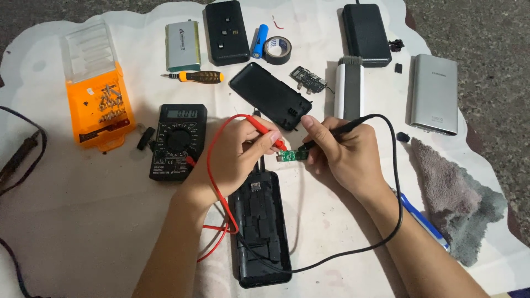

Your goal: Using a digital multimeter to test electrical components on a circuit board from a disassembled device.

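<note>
A small green circuit board (288,156) is lying on the white cloth (83,221) at centre. The left hand (237,152) is pinching a red probe (269,133) onto it; the right hand (339,154) is gripping a black probe (337,131). A black multimeter (178,141) is sitting at nine o'clock, an open black case (260,232) at six.

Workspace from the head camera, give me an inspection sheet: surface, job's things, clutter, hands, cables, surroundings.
Surface: white cloth, creased and stained.
Job's things: small green circuit board between both probe tips; black multimeter at left; opened black power bank shell below the hands.
Clutter: orange parts box, screwdriver, tape roll, blue cell, silver power bank, grey rag.
Hands: left hand in a grip on the red probe; right hand on the black probe.
Cables: red lead and black lead loop across the cloth.
Surroundings: rough grey floor.
</note>
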